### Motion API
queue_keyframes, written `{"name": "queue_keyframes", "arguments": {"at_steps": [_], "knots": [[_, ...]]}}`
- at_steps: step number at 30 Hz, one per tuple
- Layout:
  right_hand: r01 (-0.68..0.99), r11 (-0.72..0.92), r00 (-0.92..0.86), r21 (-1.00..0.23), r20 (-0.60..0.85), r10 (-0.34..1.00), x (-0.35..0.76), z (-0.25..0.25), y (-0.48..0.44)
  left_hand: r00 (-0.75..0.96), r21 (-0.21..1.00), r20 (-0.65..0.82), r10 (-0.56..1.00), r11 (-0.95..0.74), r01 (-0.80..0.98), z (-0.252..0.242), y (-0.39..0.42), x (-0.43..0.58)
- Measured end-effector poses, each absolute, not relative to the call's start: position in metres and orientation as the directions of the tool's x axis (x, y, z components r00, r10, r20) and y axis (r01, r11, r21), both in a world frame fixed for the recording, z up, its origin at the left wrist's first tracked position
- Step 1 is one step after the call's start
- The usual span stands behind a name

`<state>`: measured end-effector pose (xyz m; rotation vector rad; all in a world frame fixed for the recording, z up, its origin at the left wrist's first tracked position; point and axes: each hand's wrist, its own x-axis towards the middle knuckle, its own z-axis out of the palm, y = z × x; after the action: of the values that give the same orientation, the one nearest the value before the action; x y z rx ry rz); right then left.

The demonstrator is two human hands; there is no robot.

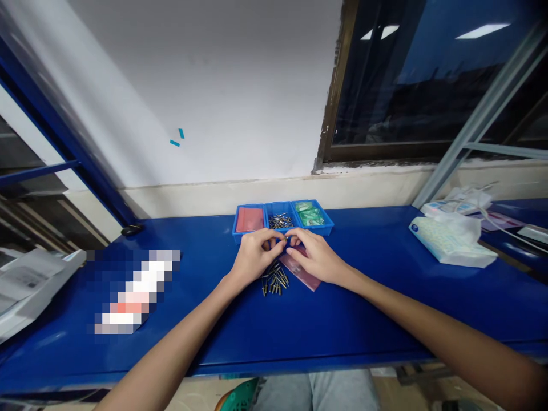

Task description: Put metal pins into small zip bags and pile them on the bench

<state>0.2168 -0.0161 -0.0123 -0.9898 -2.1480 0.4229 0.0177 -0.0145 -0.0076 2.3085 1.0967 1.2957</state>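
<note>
My left hand (256, 256) is closed in a pinch over the middle of the table, with a tiny metallic piece just showing at its fingertips. My right hand (315, 256) faces it, fingers curved and thumb apart from the index finger; the fingertips almost meet those of the left. Beneath the hands lies a loose pile of small metal pins with thicker brassy ends (274, 279), rivet-like in shape. A flat, clear reddish plastic bag (303, 273) lies partly under my right hand.
Behind the hands stand three joined blue bins (283, 206): reddish bags (250, 219), loose metal pins (281, 221), green packets (310, 214). A tissue pack (454, 242) lies right, a blurred-out item (137, 291) left, and a white box (38, 285) at the left edge.
</note>
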Motion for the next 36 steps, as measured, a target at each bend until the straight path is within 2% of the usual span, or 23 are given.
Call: {"name": "queue_keyframes", "arguments": {"at_steps": [3, 7, 10, 12, 16, 18, 20, 22, 24, 27, 30, 36], "knots": [[0.406, 0.628, -0.451, -0.664, 0.453, 0.769, 0.213, -0.011, -0.016, 0.283, 0.704, 0.556, 0.782, -0.624, 0.34, -0.005, -0.016, 0.021], [0.346, 0.594, -0.439, -0.726, 0.434, 0.787, 0.21, -0.005, -0.022, 0.292, 0.776, 0.518, 0.804, -0.585, 0.234, 0.0, -0.019, 0.022], [0.407, 0.644, -0.415, -0.648, 0.497, 0.762, 0.211, 0.001, -0.021, 0.277, 0.818, 0.483, 0.831, -0.541, 0.195, 0.001, -0.018, 0.021], [0.501, 0.687, -0.409, -0.527, 0.555, 0.724, 0.214, 0.006, -0.011, 0.279, 0.822, 0.46, 0.843, -0.523, 0.225, 0.001, -0.015, 0.018], [0.704, 0.679, -0.456, -0.208, 0.6, 0.657, 0.218, 0.016, 0.025, 0.28, 0.71, 0.492, 0.824, -0.566, 0.419, -0.001, -0.009, 0.01], [0.761, 0.637, -0.465, -0.12, 0.585, 0.665, 0.219, 0.02, 0.04, 0.316, 0.585, 0.524, 0.791, -0.604, 0.541, 0.0, -0.007, 0.005], [0.774, 0.628, -0.475, -0.083, 0.58, 0.662, 0.222, 0.022, 0.042, 0.393, 0.432, 0.53, 0.752, -0.638, 0.638, 0.0, -0.007, 0.001], [0.753, 0.652, -0.488, -0.09, 0.589, 0.644, 0.226, 0.02, 0.032, 0.492, 0.305, 0.491, 0.719, -0.671, 0.676, -0.001, -0.006, -0.001], [0.711, 0.69, -0.514, -0.135, 0.569, 0.642, 0.232, 0.016, 0.013, 0.571, 0.236, 0.43, 0.699, -0.698, 0.676, -0.002, -0.007, -0.002], [0.646, 0.739, -0.647, -0.191, 0.378, 0.663, 0.241, 0.007, -0.011, 0.628, 0.185, 0.359, 0.691, -0.712, 0.678, -0.005, -0.007, -0.001], [0.624, 0.759, -0.733, -0.186, 0.199, 0.651, 0.246, 0.0, -0.019, 0.639, 0.171, 0.335, 0.693, -0.711, 0.682, -0.008, -0.007, 0.002], [0.618, 0.747, -0.743, -0.246, 0.126, 0.657, 0.248, -0.001, -0.014, 0.637, 0.219, 0.333, 0.695, -0.714, 0.665, -0.012, -0.008, 0.004]]}}
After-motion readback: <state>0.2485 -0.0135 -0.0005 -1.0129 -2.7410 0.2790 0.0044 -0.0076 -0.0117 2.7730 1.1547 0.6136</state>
